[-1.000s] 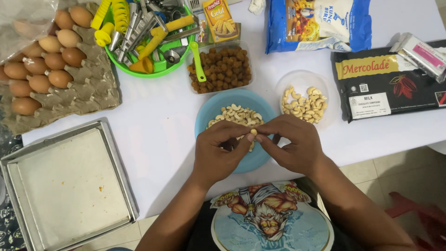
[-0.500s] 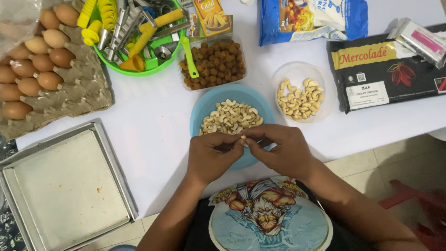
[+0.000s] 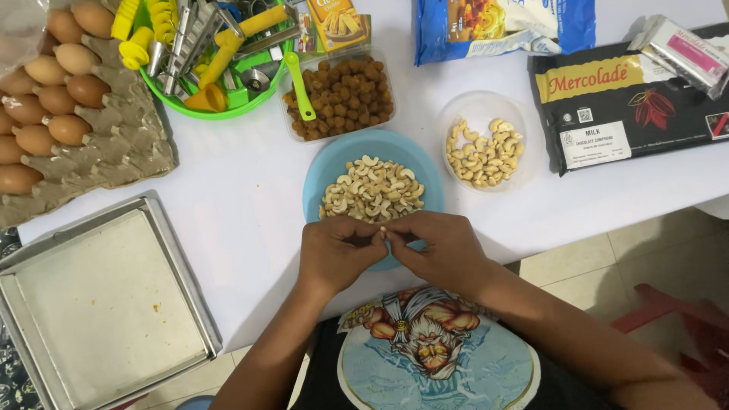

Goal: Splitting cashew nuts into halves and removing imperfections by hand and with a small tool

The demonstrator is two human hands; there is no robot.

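A single pale cashew piece [image 3: 383, 228] is pinched between the fingertips of both hands, just above the near rim of a blue plate [image 3: 323, 171]. The left hand [image 3: 338, 254] closes narrowly on it from one side, fingers curled inward; the right hand [image 3: 440, 250] meets it from the other, thumb and forefinger pressed to the nut. The two hands touch at their tips and cover the near edge of the plate.

Just beyond the fingertips, on the plate, lies a heap of cashews [image 3: 372, 191]. Farther out from the right hand stands a clear round tub [image 3: 480, 114] holding more cashews. Beyond the plate, past the left hand's knuckles, a clear square tub of brown round nuts [image 3: 342, 95] holds a green spoon [image 3: 298, 83]. Farther still on the left hand's side are a green bowl [image 3: 228, 106] filled with yellow and metal kitchen tools, and a grey pulp tray of brown eggs [image 3: 53, 99]. A square metal baking tin [image 3: 99, 304] sits near the left forearm. Well beyond the right hand lie a black chocolate package [image 3: 630, 99] and a blue bag [image 3: 505, 26]. All rest on a white table [image 3: 228, 197].
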